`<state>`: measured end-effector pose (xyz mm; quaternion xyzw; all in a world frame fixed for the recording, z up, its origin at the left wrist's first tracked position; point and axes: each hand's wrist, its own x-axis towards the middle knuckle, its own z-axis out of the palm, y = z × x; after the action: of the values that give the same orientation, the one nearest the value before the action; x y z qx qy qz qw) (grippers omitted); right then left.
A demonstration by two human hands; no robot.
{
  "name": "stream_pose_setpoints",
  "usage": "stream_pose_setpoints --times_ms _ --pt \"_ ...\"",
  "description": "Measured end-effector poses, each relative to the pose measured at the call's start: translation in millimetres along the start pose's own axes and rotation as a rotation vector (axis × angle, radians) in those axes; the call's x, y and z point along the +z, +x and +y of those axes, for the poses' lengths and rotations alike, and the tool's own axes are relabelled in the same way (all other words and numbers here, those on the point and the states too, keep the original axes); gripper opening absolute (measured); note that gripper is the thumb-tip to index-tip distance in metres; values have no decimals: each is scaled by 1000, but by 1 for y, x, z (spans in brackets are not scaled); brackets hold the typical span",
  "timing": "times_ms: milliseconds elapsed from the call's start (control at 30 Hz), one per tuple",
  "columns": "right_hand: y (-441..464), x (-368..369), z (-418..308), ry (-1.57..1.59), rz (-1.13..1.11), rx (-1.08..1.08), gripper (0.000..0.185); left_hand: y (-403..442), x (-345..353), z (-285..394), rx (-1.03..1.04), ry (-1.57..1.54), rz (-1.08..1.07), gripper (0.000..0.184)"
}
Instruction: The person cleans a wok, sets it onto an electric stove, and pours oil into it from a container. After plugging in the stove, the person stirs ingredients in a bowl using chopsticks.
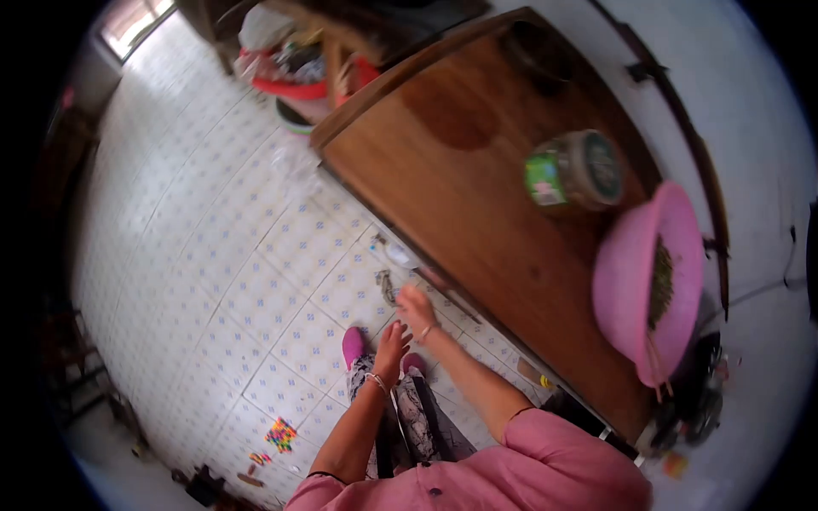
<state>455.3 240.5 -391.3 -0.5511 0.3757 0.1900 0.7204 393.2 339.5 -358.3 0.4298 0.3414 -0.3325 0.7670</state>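
Observation:
My left hand is in front of my body above the tiled floor, fingers stretched and slightly apart, holding nothing I can see. Just beyond it, my right hand reaches out near the edge of a wooden table. Its blurred fingers look loosely apart, with nothing visible in them. The two hands are close together. Past the right fingertips, a small greyish item appears low by the table; I cannot make out what it is.
On the table are a lidded jar with a green label and a pink basin holding greenish bits and chopsticks. A red tub full of bags stands past the far end. Colourful pieces lie on the floor.

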Motion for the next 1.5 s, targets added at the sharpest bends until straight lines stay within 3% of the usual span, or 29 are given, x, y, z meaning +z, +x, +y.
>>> stream_pose_setpoints --times_ms 33,67,100,133,167,200,267,333,367,433,500,533,600,700,800,867,1000,1167,1233,1333,1500 --pt "-44 6 -4 -241 -63 -283 23 4 -6 -6 68 166 -99 55" --pt "-83 6 -8 -492 -112 -558 25 -15 6 0 101 58 -217 56" --pt "-113 0 -11 -468 -59 -584 25 -35 19 6 121 -54 -339 58" --pt "-143 -6 -16 -586 -57 -751 21 -79 48 22 69 -436 -469 58" --pt "-165 -14 -27 -711 -43 -907 18 -92 64 19 -44 -407 -451 58" --pt "-177 -34 -42 -689 40 -919 18 -122 91 31 -82 -351 -499 58" --pt "-200 -102 -50 -1196 203 -913 34 -202 143 54 -340 -162 -663 57" --pt "-222 -157 -37 -902 340 -618 35 -229 176 47 -313 127 -677 56" --pt "-245 -171 -53 -762 342 -352 37 -245 188 41 -236 337 -645 55" --pt "-292 -152 -77 222 353 -118 41 -263 208 25 -158 585 -630 54" --pt "-335 -135 -88 1039 -95 -94 42 -256 228 3 466 1091 -721 53" --pt "-352 -139 -100 1104 -63 -238 44 -257 241 -5 807 1312 -745 52" --pt "-379 -184 -101 1061 -143 -328 46 -254 272 -28 839 1067 -867 39" --pt "-454 -264 -107 725 85 -284 40 -270 313 -76 225 939 -788 32" --pt "-512 -361 -76 654 137 -382 37 -307 381 -121 235 892 -871 29" --pt "-533 -416 -33 761 313 -511 33 -314 417 -152 227 908 -903 28" --pt "-596 -489 1 937 558 -438 25 -313 500 -195 -27 833 -863 33" --pt "-606 -542 48 1113 717 -461 18 -331 562 -218 -248 878 -907 35" --pt "-601 -555 49 1142 738 -486 18 -346 578 -220 -236 1049 -1062 35" --pt "-605 -561 29 1136 818 -528 18 -322 589 -245 -359 1039 -1171 32" --pt "-603 -598 24 1089 835 -503 20 -348 600 -257 -370 986 -1077 27"
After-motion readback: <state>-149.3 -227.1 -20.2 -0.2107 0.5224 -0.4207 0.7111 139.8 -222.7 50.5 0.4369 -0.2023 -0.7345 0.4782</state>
